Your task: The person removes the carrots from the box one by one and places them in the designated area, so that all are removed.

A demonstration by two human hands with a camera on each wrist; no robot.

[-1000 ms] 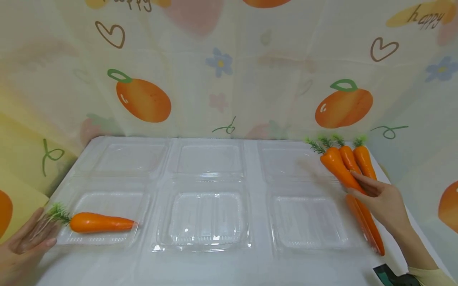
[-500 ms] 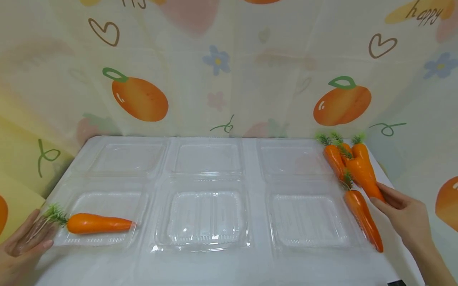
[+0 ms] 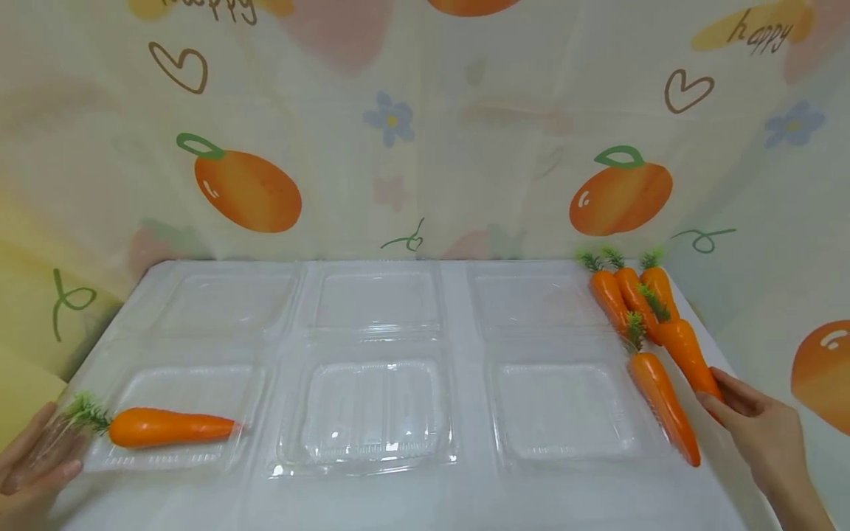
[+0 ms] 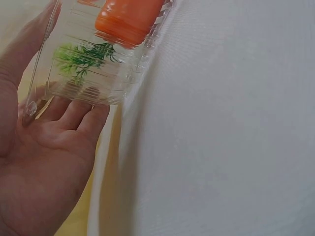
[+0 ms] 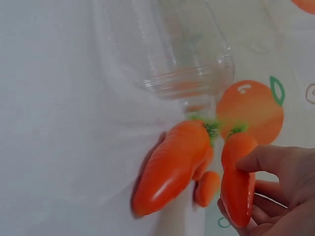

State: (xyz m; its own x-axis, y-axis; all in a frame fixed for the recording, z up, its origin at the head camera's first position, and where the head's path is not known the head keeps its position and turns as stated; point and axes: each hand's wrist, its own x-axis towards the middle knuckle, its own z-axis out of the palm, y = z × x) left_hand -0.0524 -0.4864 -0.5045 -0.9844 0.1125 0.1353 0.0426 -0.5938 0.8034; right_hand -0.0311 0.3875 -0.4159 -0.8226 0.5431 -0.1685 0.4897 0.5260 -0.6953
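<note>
My left hand (image 3: 33, 487) grips the left end of a clear plastic container (image 3: 255, 391), its thumb on the near side and its fingers on the far side. Inside lies one orange carrot (image 3: 169, 428), green top to the left. In the left wrist view, that green top (image 4: 83, 59) shows through the ridged wall. At the right, my right hand (image 3: 770, 428) pinches another carrot (image 3: 690, 358) by its lower end. Beside it lies a carrot (image 3: 664, 405), also seen in the right wrist view (image 5: 172, 167). Several more carrots, one at the back (image 3: 606, 295), lie behind.
An open clear container (image 3: 378, 405) stands in the middle, and another (image 3: 564, 409) to its right, near the carrots. Their lids lie flat towards the back. A patterned cloth (image 3: 425, 169) hangs behind the white table (image 3: 372, 509).
My right hand has drawn its carrot off the pile, to the right and towards the near side, turning it on the way. My left hand keeps its grip on the container.
</note>
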